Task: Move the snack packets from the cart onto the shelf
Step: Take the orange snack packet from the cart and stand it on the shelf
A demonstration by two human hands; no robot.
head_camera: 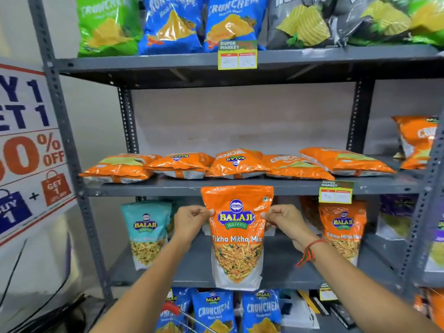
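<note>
I hold an orange Tikha Mitha Mix packet (236, 236) upright in front of the grey metal shelf (288, 272). My left hand (191, 221) pinches its left edge and my right hand (282, 221) pinches its right edge, both near the top. The packet hangs in front of the third shelf level, between a teal packet (146, 234) on the left and another orange Tikha Mitha Mix packet (342, 229) on the right. A red-handled cart (171, 308) shows at the bottom edge, mostly hidden by my left arm.
Several orange packets (235, 164) lie flat on the level above. Green, blue and black chip bags fill the top level. Blue Crunchem bags (260, 308) stand on the lowest level. A sale poster (28, 145) hangs at left. Price tags (336, 192) clip to shelf edges.
</note>
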